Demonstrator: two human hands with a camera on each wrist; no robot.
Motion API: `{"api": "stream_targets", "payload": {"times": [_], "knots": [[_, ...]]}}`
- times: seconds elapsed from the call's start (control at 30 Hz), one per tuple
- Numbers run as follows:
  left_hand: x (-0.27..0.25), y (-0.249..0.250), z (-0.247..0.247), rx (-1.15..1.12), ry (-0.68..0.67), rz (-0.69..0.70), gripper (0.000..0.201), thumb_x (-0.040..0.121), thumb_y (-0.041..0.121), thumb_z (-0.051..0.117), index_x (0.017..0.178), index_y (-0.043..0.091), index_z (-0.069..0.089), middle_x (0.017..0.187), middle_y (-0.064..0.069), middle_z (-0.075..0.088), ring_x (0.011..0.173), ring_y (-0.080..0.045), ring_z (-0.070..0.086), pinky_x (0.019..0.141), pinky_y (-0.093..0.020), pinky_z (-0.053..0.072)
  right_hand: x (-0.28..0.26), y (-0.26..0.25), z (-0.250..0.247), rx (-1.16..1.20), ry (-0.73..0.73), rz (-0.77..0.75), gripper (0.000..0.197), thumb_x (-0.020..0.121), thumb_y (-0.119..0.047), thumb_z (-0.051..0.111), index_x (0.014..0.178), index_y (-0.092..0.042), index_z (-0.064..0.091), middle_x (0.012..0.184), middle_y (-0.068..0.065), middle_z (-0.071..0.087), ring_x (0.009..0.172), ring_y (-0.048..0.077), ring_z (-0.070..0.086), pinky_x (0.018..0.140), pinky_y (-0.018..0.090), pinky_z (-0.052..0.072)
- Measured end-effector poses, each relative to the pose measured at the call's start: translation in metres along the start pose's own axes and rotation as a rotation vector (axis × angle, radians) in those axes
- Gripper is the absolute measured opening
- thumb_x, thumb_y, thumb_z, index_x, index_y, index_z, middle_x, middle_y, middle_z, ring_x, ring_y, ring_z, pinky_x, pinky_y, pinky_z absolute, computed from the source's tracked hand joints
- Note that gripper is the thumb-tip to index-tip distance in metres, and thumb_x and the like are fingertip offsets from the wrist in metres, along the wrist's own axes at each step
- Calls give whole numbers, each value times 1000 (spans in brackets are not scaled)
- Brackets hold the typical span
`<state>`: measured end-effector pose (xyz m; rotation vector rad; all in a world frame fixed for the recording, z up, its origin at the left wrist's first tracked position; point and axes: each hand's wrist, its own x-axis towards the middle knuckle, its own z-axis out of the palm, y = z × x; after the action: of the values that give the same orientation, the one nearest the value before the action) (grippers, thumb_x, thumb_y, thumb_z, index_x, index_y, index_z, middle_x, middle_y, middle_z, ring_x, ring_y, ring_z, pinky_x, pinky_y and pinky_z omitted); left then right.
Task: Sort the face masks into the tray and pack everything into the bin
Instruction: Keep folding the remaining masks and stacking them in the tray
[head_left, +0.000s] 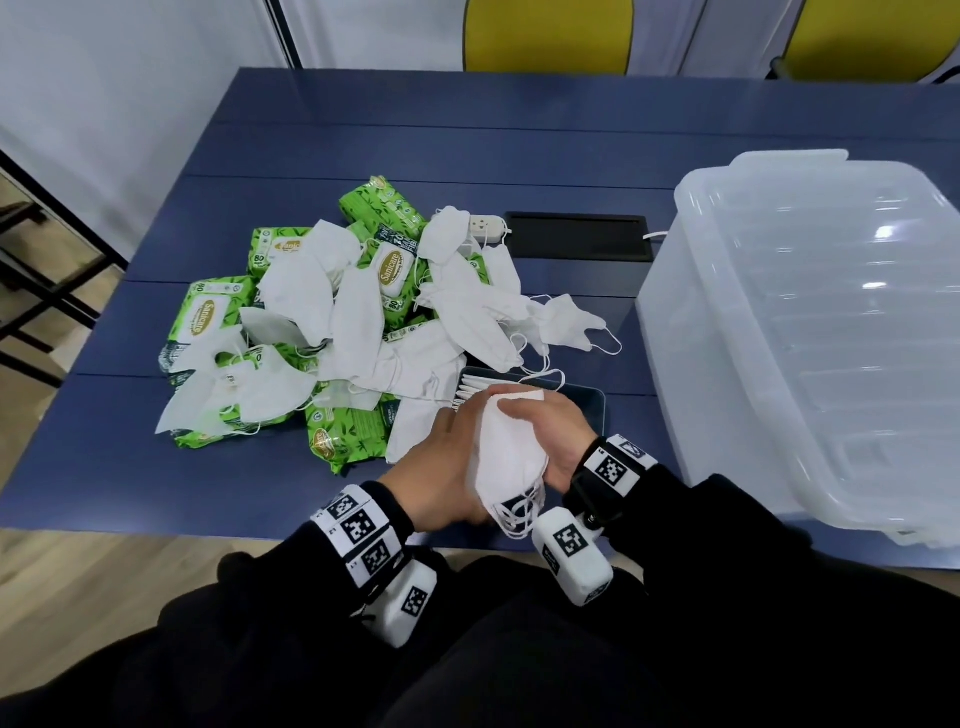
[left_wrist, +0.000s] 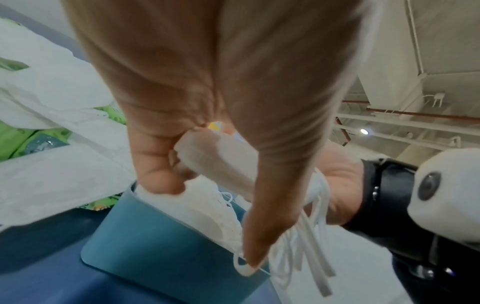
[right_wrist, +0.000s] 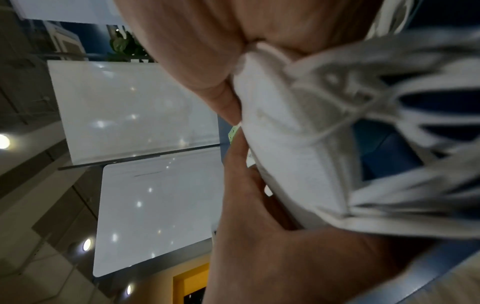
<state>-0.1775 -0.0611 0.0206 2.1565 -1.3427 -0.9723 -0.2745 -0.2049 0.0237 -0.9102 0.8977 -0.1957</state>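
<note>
A dark blue tabletop (head_left: 545, 135) was seen in a room with white walls and a wooden floor (head_left: 78, 587). Yellow chair backs (head_left: 548, 34) were seen past the far edge. A big clear bin (head_left: 810, 332) was set at the right edge. A pile of white face masks (head_left: 374, 322) and green wipe packs (head_left: 348, 431) was spread over the middle. A black slot (head_left: 577, 235) and a white plug strip (head_left: 487, 227) were seen behind the pile. A dark tray (head_left: 587, 408) was placed near the front edge, just behind the hands. A bunch of masks (head_left: 508, 457) was gripped between the left hand (head_left: 447, 467) and the right hand (head_left: 550, 436), with fingers curled round it from both sides. It was held up above the front edge, with ear loops (left_wrist: 311, 242) hung down.
</note>
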Motion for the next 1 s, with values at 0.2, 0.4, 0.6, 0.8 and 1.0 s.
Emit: {"api": "stream_targets", "payload": {"times": [0.2, 0.4, 0.6, 0.8, 1.0], "knots": [[16, -10, -17, 92, 129, 3, 136, 54, 54, 84, 157, 32, -1, 139, -4, 33, 114, -29, 47, 94, -46, 52, -11, -1, 8, -233, -156, -76, 22, 91, 5, 64, 109, -5, 70, 115, 25, 71, 98, 33, 69, 88, 44, 58], [13, -2, -72, -43, 44, 75, 129, 60, 48, 96, 161, 32, 17, 146, 7, 28, 125, -11, 46, 106, -26, 43, -5, -38, -2, -1249, -280, -361, 13, 88, -16, 62, 98, -13, 70, 99, 10, 72, 93, 28, 66, 84, 38, 51], [14, 28, -90, 345, 134, 370, 38, 95, 30, 62, 133, 31, 63, 126, 9, 67, 108, -14, 62, 88, -29, 46, -11, -54, 13, -1583, -371, -476, 18, 92, -24, 62, 88, -7, 61, 79, 6, 57, 75, 23, 50, 68, 29, 34], [5, -1, -103, 378, 138, 246, 25, 94, 27, 54, 115, 22, 67, 106, -2, 72, 97, -29, 64, 79, -37, 47, -6, -64, -3, -1194, -287, -370, 20, 84, -34, 79, 70, -24, 71, 63, -7, 64, 63, 9, 59, 62, 29, 44], [0, -14, -112, 285, 150, 211, 18, 89, 30, 56, 105, 26, 61, 83, 4, 63, 77, -24, 56, 69, -38, 46, 7, -58, -6, -729, -274, -350, 18, 81, -20, 85, 96, -21, 74, 87, -2, 69, 80, 11, 62, 76, 29, 50]]}}
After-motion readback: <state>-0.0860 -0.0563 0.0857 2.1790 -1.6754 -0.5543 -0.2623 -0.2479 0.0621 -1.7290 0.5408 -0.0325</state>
